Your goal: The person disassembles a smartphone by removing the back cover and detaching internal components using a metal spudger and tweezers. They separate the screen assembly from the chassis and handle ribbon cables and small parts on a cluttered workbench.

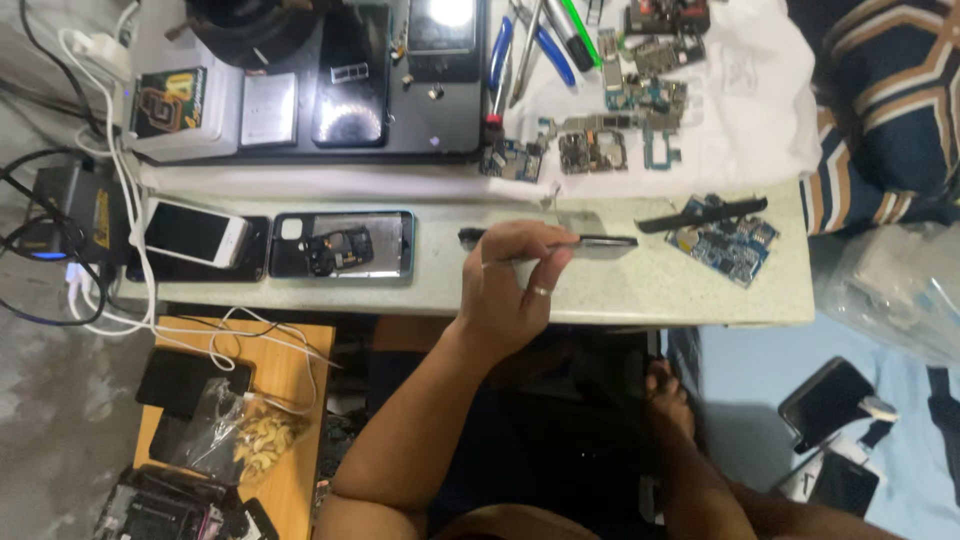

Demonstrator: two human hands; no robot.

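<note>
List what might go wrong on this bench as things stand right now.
1. The left hand holds a thin dark phone frame edge-on above the table; the pinch looks light, so it may slip.
2. The blue circuit board lies near the table's front edge and could be knocked off.
3. White cables run beside the white phone; snagging one might drag it off.

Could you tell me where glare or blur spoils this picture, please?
Head view: glare whitens the screen at the top edge; the left hand and the thin dark strip it holds look slightly soft; the right hand sits in shadow under the table.
</note>
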